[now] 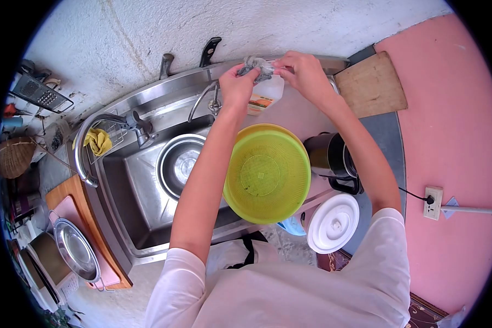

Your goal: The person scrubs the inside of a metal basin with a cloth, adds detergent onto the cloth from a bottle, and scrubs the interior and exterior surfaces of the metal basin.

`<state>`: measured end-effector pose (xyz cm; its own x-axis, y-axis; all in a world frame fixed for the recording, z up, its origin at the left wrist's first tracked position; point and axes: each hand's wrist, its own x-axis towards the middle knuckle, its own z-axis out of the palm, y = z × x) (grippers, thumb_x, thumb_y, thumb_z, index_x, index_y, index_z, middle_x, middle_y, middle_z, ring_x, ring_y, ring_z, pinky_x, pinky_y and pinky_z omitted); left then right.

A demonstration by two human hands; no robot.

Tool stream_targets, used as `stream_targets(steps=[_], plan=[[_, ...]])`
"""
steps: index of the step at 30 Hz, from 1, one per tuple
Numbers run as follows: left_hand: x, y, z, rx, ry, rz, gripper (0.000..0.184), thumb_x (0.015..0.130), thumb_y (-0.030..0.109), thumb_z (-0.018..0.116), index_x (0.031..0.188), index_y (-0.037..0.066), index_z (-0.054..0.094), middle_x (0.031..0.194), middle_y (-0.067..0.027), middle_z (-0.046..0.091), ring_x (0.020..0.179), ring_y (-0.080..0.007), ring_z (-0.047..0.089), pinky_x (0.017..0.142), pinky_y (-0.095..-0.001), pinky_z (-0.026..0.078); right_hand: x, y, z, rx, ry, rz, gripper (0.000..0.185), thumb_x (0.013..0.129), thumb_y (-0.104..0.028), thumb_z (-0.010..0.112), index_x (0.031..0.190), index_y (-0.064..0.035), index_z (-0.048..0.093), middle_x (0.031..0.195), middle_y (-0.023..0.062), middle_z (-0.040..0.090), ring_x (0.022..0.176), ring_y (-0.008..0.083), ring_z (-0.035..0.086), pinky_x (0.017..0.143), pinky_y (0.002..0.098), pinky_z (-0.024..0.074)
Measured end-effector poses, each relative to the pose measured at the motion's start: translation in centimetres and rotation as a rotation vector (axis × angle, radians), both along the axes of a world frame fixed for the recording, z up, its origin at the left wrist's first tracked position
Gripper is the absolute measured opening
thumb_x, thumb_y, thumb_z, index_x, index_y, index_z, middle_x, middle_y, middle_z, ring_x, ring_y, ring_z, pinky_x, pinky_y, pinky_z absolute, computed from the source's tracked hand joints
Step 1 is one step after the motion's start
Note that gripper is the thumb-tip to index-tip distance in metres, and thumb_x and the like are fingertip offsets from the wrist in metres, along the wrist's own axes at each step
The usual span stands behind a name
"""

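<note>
My left hand (239, 83) is closed on a crumpled grey bundle (258, 65), thin and wrinkled like a plastic bag or a rag; which of these I cannot tell. At the bundle's right side, my right hand (300, 74) pinches its edge between thumb and fingers. Just below and behind the bundle stands a translucent white jug (269, 93) with an orange and green label; its top is hidden by the bundle and my hands. Nearer to me, a yellow-green plastic colander (273, 199) rests at the sink's right edge.
Left of my arm, a metal bowl (172, 169) sits in the steel sink (127, 188) under a curved faucet (81, 145). A dark electric kettle (328, 153), a white lid (333, 218) and a wooden board (370, 83) lie to the right. A cleaver handle (209, 52) rises by the wall.
</note>
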<state>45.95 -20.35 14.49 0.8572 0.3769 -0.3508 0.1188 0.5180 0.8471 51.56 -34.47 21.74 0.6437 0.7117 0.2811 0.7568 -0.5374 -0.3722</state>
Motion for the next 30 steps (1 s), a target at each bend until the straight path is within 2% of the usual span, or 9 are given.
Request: stream_targets(steps=[13, 21, 30], plan=[[-0.7, 0.0, 0.8, -0.046, -0.035, 0.013, 0.031, 0.075, 0.004, 0.067, 0.103, -0.007, 0.058, 0.089, -0.0129, 0.063, 0.075, -0.0160, 0.061, 0.064, -0.0264, 0.051, 0.0, 0.0, 0.0, 0.018, 0.028, 0.001, 0.014, 0.073, -0.010, 0.065, 0.086, -0.0040, 0.067, 0.079, 0.0118, 0.060, 0.072, 0.0311, 0.058, 0.064, 0.0376, 0.0455], [-0.5, 0.0, 0.2, -0.066, -0.020, 0.034, 0.041, 0.075, 0.005, 0.068, 0.111, -0.008, 0.052, 0.093, -0.0136, 0.061, 0.077, -0.0172, 0.062, 0.066, -0.0273, 0.052, 0.1, -0.3, -0.2, 0.017, 0.011, 0.024, 0.014, 0.073, -0.011, 0.065, 0.085, -0.0034, 0.067, 0.078, 0.0120, 0.060, 0.071, 0.0309, 0.058, 0.063, 0.0375, 0.0455], [-0.2, 0.6, -0.3, -0.114, -0.087, 0.029, 0.042, 0.076, 0.005, 0.067, 0.113, -0.008, 0.050, 0.092, -0.0140, 0.060, 0.077, -0.0191, 0.062, 0.066, -0.0289, 0.052, 0.1, -0.3, -0.1, -0.005, 0.004, 0.021, 0.014, 0.073, -0.011, 0.065, 0.084, -0.0025, 0.067, 0.080, 0.0127, 0.061, 0.073, 0.0324, 0.058, 0.065, 0.0383, 0.0455]])
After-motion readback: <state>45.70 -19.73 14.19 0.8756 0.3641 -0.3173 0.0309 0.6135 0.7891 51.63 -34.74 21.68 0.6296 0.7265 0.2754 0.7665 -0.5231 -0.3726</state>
